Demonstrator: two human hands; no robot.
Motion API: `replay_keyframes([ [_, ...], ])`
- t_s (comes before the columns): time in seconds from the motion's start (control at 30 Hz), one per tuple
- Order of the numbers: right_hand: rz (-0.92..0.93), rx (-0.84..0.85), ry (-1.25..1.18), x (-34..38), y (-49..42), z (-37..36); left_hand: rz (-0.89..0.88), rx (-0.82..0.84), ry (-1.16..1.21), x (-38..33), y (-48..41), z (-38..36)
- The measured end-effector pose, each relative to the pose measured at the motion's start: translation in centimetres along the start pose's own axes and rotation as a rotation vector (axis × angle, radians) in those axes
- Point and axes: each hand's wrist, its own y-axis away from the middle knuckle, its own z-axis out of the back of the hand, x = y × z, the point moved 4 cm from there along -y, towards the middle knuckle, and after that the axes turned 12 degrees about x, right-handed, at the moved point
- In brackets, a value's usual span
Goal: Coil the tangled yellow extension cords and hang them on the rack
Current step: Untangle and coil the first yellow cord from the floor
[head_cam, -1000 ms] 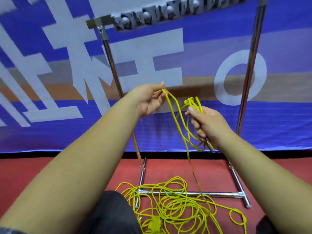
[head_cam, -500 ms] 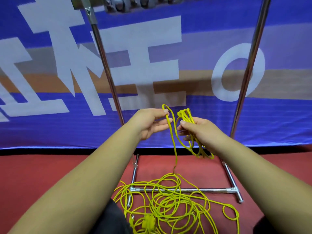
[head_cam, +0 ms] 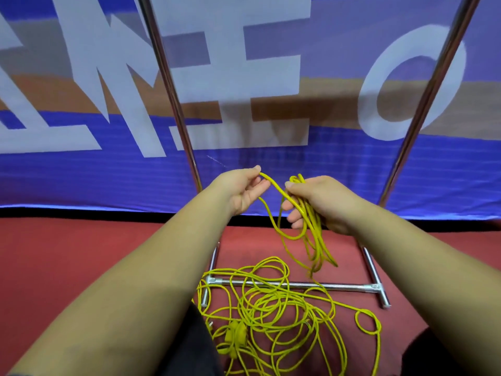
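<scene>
The left hand [head_cam: 241, 189] pinches one strand of the yellow extension cord [head_cam: 273, 184] between thumb and fingertips. Just right of it, the right hand [head_cam: 322, 202] curls its fingers round a bunch of loops [head_cam: 314, 234] of the same cord, which hang below it. The rest lies in a tangled heap [head_cam: 271, 302] on the red floor [head_cam: 81, 253], across the near crossbar of the rack [head_cam: 347, 286]. A yellow socket block [head_cam: 235, 335] sits at the heap's left. A blue banner [head_cam: 81, 172] stands on the far side.
</scene>
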Motion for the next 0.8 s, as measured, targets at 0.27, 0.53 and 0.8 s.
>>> replay_keyframes([
  [0.27, 0.166, -0.088, -0.177, 1.8, -1.9, -0.3, 0.103, -0.110, -0.794, 0.6, -1.8, 1.3],
  [0.53, 0.253, -0.298, -0.526, 0.3, -2.0, 4.0, 0.417, 0.718, -1.512, 10.5, 0.6, -1.1],
  [0.8, 0.260, -0.348, -0.534, -0.3, -1.1, 6.7, 0.022, 0.465, -1.763, 11.8, 0.8, -5.6],
])
